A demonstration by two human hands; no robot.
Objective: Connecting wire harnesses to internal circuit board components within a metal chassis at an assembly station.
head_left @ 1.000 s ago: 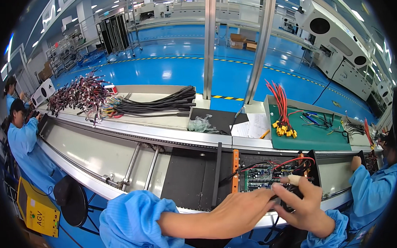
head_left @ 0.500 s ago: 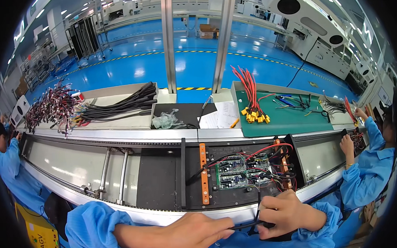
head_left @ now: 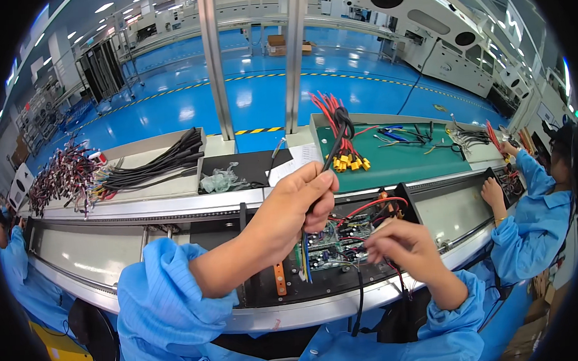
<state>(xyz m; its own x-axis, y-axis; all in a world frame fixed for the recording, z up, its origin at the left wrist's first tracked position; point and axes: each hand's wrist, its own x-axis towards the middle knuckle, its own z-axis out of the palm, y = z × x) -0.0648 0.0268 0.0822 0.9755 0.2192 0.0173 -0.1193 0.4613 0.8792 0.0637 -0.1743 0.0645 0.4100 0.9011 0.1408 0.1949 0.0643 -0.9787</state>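
Note:
My left hand (head_left: 305, 199) is raised over the bench, closed around a black cable (head_left: 329, 159). Above the fist the cable bends into a loop; below it, thin coloured wire ends (head_left: 306, 259) hang down, yellow, green and blue among them. Over the right side of the green circuit boards (head_left: 330, 258), my right hand (head_left: 406, 245) hovers with its fingers loosely bent and apart. No held thing shows in it. Red and black leads (head_left: 372, 206) arch from the boards, which lie in a black fixture with an orange bar (head_left: 280, 279) at its left.
Yellow-ended red cables (head_left: 349, 160) lie on a green mat (head_left: 416, 163) beyond the fixture. Black cables (head_left: 155, 163) and a tangled wire heap (head_left: 69, 178) fill the left back. A plastic bag (head_left: 222, 179) lies between. A co-worker's hand (head_left: 492, 191) works at the right.
My left hand has risen with the black cable, bringing its coloured ends into sight. My right hand has let go of the cable and moved up to the boards. The view has shifted.

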